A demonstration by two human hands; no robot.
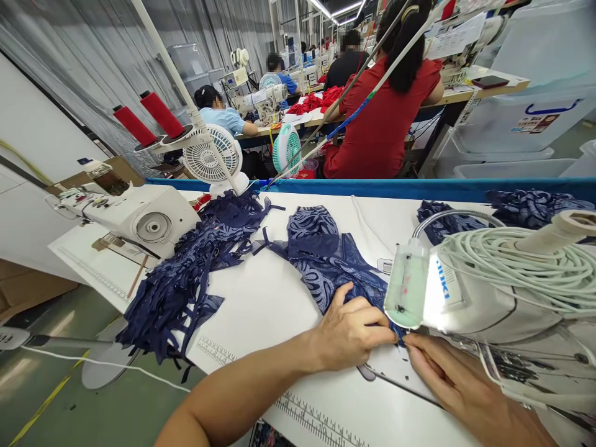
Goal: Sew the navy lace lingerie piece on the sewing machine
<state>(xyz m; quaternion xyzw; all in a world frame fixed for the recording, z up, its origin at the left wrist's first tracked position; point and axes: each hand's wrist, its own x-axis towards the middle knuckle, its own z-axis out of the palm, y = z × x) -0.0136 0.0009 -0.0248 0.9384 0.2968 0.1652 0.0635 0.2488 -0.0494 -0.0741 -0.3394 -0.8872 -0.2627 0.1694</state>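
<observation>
Navy lace piece is being fed under the sewing machine head, pinched by both hands.

Sewing machine sits just above the right hand; white table lies under both hands. Navy lace piece is pressed flat by left hand, fingers closed on its edge; right hand pinches narrow at the needle area. Judged mid-seam; steady aligned feeding is called for next. Lace pile lies well left.

Garment factory sewing floor. Evidence: rows of industrial sewing machines, seated workers at benches, red thread cones, stacked navy lace pieces, desk fans.
</observation>
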